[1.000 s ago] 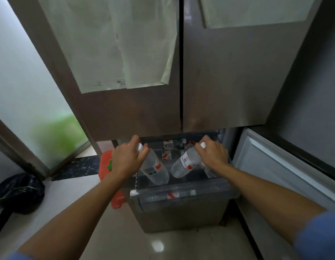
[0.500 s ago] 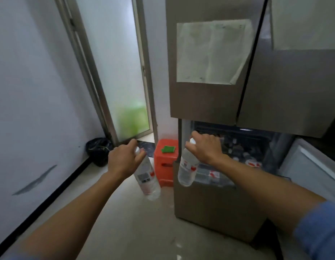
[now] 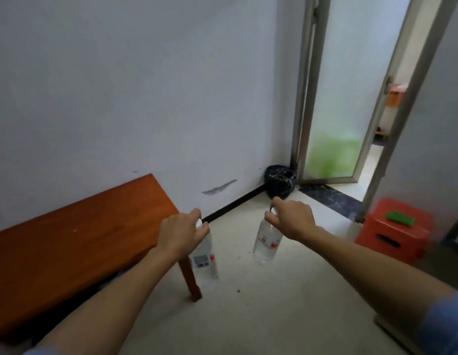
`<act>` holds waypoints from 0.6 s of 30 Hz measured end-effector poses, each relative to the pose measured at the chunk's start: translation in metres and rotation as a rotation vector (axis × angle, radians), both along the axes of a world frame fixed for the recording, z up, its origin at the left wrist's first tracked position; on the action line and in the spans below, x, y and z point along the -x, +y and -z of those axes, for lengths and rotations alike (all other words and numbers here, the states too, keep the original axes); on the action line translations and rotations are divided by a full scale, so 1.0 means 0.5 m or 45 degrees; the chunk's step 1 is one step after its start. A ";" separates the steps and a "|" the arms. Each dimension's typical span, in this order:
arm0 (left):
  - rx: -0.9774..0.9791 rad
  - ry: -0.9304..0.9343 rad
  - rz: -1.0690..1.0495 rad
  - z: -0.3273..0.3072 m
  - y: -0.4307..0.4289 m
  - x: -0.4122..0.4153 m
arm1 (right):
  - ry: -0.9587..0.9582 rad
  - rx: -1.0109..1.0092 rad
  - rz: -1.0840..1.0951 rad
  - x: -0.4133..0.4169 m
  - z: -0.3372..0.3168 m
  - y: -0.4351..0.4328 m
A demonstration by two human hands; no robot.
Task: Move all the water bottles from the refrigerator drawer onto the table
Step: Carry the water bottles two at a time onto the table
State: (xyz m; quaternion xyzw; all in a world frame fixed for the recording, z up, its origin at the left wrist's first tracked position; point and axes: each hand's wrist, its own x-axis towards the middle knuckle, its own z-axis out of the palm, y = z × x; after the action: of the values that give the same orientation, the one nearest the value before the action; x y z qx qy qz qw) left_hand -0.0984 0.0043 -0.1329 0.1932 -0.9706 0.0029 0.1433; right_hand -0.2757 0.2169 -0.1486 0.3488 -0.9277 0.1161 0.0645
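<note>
— Two bottles in the air, one to each hand. How are they held?

— From the top. The left hand [image 3: 180,233] has its fingers curled over the white cap and neck of the left bottle [image 3: 203,262], which hangs below it just off the near corner of the table [image 3: 69,239], in front of the table leg. The right hand [image 3: 290,220] pinches the neck of the right bottle [image 3: 266,242] in the same way. That one hangs over the floor [image 3: 286,303], well apart from the table.

— Full ones?

— They look full or close to it, with clear water up towards the shoulder. I'd judge them weighty for a fingertip hold, and each hangs a little tilted from its neck.

— Any chance of a slip?

— Some, I think. The task has them coming out of a refrigerator drawer, so they may be cold and damp, though I can't see any wet on them. The thin clear plastic will give if squeezed round the labelled middle. The neck under the cap is the stiff part, so it is a sound place to carry from.

— And for putting them down?

— Hanging from the neck they can swing, so I'd lower each until its base sits flat on the wooden top before letting go.

— What else is about?

— A red stool [image 3: 394,231] with a green pad [image 3: 399,217] on it stands off to the right. A black bag [image 3: 280,181] sits in the corner by the glass door [image 3: 333,111]. Neither lies between the hands and the table.
</note>
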 end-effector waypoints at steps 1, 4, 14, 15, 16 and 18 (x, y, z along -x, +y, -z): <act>0.003 -0.012 -0.052 0.001 -0.047 -0.040 | -0.005 0.011 -0.056 -0.024 -0.001 -0.059; 0.001 -0.039 -0.216 0.008 -0.173 -0.152 | -0.017 0.019 -0.192 -0.080 -0.002 -0.233; -0.092 -0.130 -0.742 0.045 -0.494 -0.404 | 0.014 -0.054 -0.793 -0.217 0.032 -0.778; -0.099 -0.132 -0.790 0.047 -0.526 -0.419 | 0.021 -0.064 -0.851 -0.228 0.037 -0.830; -0.109 -0.135 -0.838 0.048 -0.555 -0.432 | 0.032 -0.080 -0.902 -0.240 0.040 -0.880; -0.136 -0.134 -0.925 0.050 -0.613 -0.460 | 0.059 -0.094 -0.988 -0.261 0.043 -0.976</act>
State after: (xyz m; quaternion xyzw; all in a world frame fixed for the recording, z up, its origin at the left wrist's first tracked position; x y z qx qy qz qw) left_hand 0.1315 -0.3024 -0.1581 0.5320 -0.8436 0.0127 0.0726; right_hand -0.1450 -0.2713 -0.1703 0.6784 -0.7287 0.0905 0.0239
